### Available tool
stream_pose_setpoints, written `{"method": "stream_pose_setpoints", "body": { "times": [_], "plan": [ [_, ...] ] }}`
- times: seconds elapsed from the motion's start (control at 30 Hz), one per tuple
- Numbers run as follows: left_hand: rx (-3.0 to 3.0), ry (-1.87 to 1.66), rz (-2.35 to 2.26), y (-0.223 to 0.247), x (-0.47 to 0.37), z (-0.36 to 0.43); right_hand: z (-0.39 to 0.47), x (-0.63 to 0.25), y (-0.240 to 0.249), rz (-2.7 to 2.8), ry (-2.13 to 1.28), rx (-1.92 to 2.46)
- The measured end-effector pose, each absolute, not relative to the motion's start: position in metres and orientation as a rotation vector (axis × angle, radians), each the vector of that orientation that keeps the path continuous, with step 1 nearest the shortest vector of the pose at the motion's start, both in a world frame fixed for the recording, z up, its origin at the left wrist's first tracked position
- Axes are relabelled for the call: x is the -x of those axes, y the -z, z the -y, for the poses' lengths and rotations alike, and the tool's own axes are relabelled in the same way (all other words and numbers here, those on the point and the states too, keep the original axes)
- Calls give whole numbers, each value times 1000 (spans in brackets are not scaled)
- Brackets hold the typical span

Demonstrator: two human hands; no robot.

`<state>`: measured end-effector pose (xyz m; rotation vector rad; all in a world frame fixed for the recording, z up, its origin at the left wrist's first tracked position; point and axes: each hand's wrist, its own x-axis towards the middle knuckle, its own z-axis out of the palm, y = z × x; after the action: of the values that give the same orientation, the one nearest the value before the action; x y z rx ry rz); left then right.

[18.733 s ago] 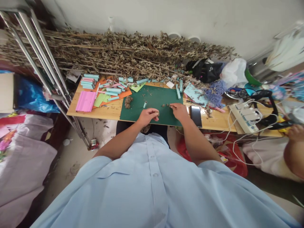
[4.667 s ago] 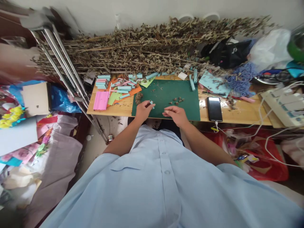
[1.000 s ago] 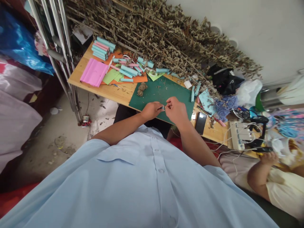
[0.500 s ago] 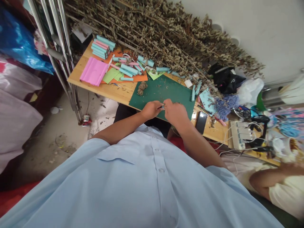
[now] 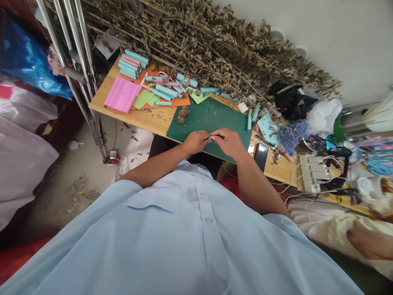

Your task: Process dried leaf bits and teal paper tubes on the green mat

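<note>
Over the near edge of a green mat [image 5: 224, 114], my two hands meet at a small light-blue paper roll [image 5: 210, 138]. My left hand [image 5: 196, 141] is closed around one end of it. At the other end, the thumb and fingertips of my right hand [image 5: 226, 141] pinch the roll; most of it is hidden by the fingers. A clump of dried leaf [image 5: 183, 114] lies on the mat beyond my left hand. Several blue and pink paper rolls [image 5: 166, 91] lie in a loose group past the mat's far left corner.
Dried leafy stalks [image 5: 196, 45] run along the back of the wooden table [image 5: 104, 92]. Stacked rolls [image 5: 130, 64] and pink paper [image 5: 122, 94] lie left. A phone [image 5: 260, 156] and a power strip [image 5: 312, 173] are right. Metal crutches [image 5: 72, 45] stand left; another person's arm [image 5: 368, 243] shows lower right.
My right hand has turned, its fingers now stretched further toward the left hand at the roll. My left hand stays nearly in place. The other person's arm at right has shifted.
</note>
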<state>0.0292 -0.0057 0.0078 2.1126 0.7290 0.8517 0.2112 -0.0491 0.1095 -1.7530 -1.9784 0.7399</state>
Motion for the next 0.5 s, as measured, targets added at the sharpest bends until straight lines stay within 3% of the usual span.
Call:
{"method": "stream_pose_setpoints", "body": {
  "times": [0.5],
  "plan": [
    [-2132, -843, -741, -9, -28, 7, 69, -211, -90, 2167, -448, 1695]
  ]
}}
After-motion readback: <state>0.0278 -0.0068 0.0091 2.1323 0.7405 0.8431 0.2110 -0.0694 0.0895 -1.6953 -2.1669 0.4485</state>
